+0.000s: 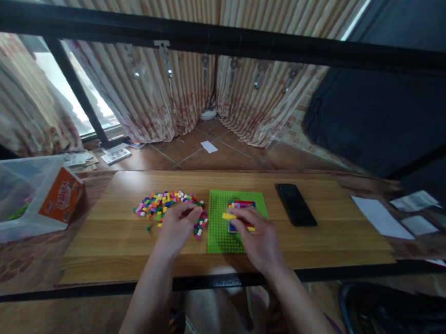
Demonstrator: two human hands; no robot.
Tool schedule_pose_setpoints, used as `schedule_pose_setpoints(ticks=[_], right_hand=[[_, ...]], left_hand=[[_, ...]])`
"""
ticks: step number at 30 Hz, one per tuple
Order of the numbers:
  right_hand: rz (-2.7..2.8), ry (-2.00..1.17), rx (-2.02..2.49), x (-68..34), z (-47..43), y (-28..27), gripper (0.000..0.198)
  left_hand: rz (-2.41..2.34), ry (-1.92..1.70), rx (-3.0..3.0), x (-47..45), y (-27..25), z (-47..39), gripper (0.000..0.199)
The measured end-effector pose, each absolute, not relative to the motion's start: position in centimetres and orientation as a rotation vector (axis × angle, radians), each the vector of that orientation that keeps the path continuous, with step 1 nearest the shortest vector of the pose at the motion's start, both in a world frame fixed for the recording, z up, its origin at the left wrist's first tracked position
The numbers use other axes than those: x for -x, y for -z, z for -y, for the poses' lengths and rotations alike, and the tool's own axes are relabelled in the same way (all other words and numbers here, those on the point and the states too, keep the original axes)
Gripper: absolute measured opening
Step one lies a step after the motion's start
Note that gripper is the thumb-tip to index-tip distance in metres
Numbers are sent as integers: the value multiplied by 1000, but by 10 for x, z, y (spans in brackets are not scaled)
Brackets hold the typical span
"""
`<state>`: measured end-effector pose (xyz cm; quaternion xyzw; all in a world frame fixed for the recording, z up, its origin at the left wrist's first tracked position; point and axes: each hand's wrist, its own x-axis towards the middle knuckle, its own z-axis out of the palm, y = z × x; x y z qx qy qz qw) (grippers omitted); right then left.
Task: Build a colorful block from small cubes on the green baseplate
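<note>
A loose pile of small coloured toy bricks (156, 203) lies on the wooden board (123, 252). Over the pile's right side is my left hand (177, 225), its thumb and fingertips pinched together; whatever they hold, if anything, is too small to make out. My right hand (258, 239) pinches a yellow brick (228, 216) above the green studded baseplate (217, 238). Under that hand, a block of red, pink, blue and yellow bricks (245, 204) stands on the baseplate, partly hidden by the fingers.
A black phone (295, 205) lies right of the baseplate. At the far left stands a clear plastic bin (8, 191) with an orange label. Sheets of white paper (381, 217) lie at the right. A dark metal bar (233, 40) crosses in front of the curtains.
</note>
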<state>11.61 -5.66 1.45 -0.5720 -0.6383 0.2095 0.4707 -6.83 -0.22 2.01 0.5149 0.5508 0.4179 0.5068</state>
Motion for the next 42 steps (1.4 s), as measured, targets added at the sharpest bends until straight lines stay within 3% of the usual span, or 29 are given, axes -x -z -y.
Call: schedule_pose_setpoints(ticks=[8,17,42], right_hand=[[1349,-464,1671,-196,58,4,17],[1552,-454,1557,-177,41,14,13],[917,-904,1431,-164,25,38,8]], left_hand=[[-1373,-890,-1570,47,-3,-7,27],[-1404,-795,-1652,25,-9,-5,23],[-1394,-740,-1714,20,2,-1,26]])
